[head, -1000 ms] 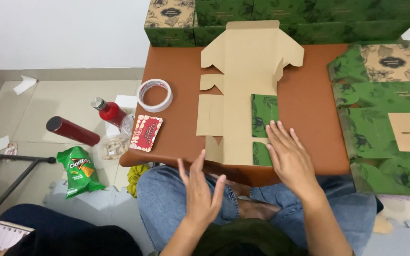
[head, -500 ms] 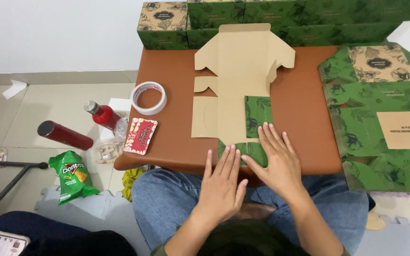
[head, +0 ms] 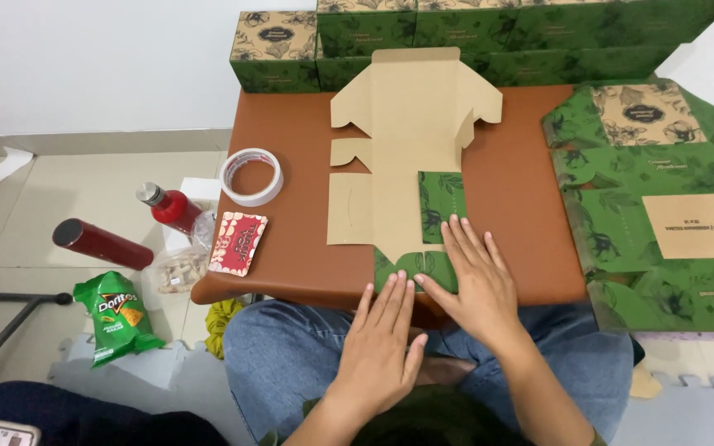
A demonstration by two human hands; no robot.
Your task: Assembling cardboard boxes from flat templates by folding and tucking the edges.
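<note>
Step in hand: looks like folding a box blank — the flat cardboard cutout (head: 398,157) is lying plain side up on the brown table (head: 291,165), and its near flaps (head: 423,264) are showing the green printed side, already turned over.
Right hand: the right hand (head: 473,285) is pressing flat, fingers spread a bit, on the folded green flaps at the table's near edge. Holding nothing, just pinning it down.
Left hand: the left hand (head: 386,347) is lying open, fingers together, fingertips just reaching the near flap by the table edge. Nothing gripped.
Where the blank is: middle of the table, running from the far edge to the near one.
Around it: tape roll (head: 251,176) and a red patterned packet (head: 238,242) to the left, finished green boxes (head: 473,33) stacked at the back, more flat green blanks (head: 654,223) piled on the right.
Next move, my guess: creasing that fold firmly — palms need to be staying flat so the flap isn't springing back.
</note>
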